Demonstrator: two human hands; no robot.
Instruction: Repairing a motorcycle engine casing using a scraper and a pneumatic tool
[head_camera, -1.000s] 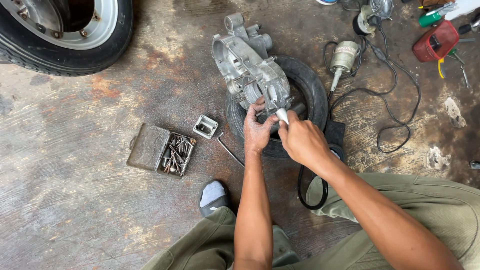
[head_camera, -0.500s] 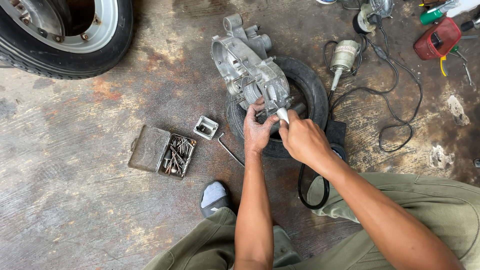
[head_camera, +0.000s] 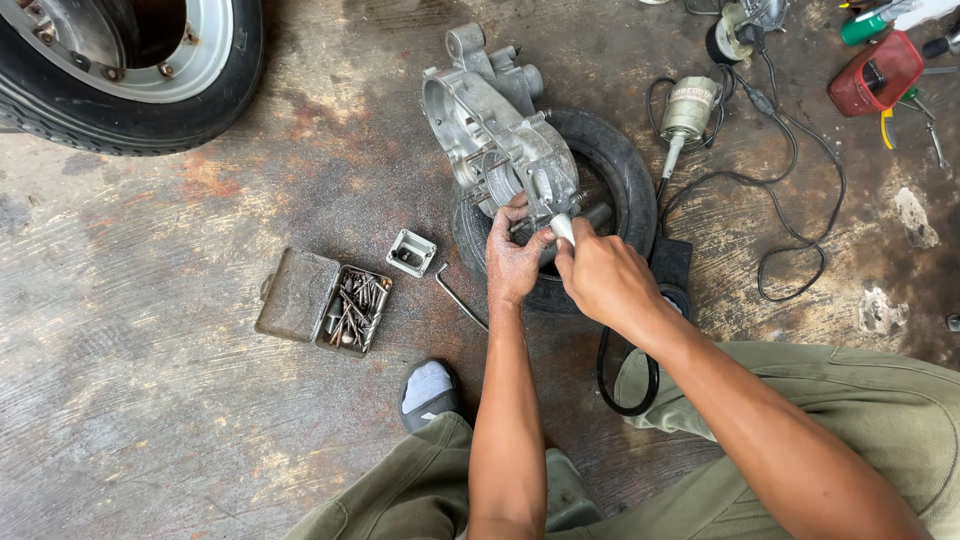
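A person seated on a stained concrete floor (head_camera: 150, 400) works on a bare aluminium engine casing (head_camera: 495, 140) that rests on a small black tyre (head_camera: 625, 175) directly ahead of both hands. The left hand (head_camera: 512, 262) is curled against the casing's near end, fingers bent around its edge to steady it. The right hand (head_camera: 600, 275) is closed around a slim silver tool (head_camera: 563, 228), its pale tip showing above the knuckles and pressed to the casing beside the left thumb; whether it is a driver or a socket handle cannot be told.

Left of the hands lie a small square metal cover (head_camera: 411, 252), a bent steel rod (head_camera: 460, 298) and an open tin of bolts and screws (head_camera: 352, 310). Beyond the right hand sit a corded grinder-like power tool (head_camera: 685, 110) with its black cable looping over the floor, and a red tool holder (head_camera: 873, 72). A black rubber belt (head_camera: 625, 370) lies under the right forearm. A large wheel (head_camera: 130, 70) stands far off to the left.

The work in hand appears to be turning or prying a fitting at the casing's near end. The next move likely calls for a firm left-hand brace while the right hand keeps the tool seated squarely, so it does not slip off.
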